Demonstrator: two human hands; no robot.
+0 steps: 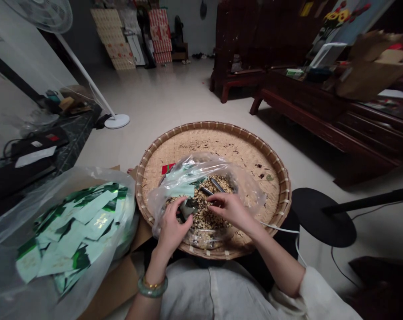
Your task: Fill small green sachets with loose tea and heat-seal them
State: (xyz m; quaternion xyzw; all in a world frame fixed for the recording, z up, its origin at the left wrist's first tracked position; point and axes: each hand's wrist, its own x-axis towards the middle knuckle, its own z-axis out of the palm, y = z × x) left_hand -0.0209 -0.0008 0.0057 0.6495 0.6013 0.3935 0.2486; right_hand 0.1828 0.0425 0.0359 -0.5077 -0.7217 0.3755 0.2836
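My left hand (173, 226) is closed around a small dark packet (189, 206), with thumb and fingers curved about its sides. My right hand (229, 206) is close by on the right, its fingertips pinched together low over a heap of dried, tan-and-dark bits (210, 214). What those fingertips hold is too small to make out. Two slim dark metal sticks (217, 185) lie just beyond them on the heap. The heap sits in a clear plastic bag (201, 166), opened out on a round woven tray (254, 149). Pale green packets (180, 190) rest at the bag's left side.
A large plastic bag (121, 202) of green packets (84, 218) stands left of the tray. A black round base (324, 218) and a white cable (277, 228) are on the right. Farther off are a white fan stand (117, 121) and dark wooden furniture (304, 106).
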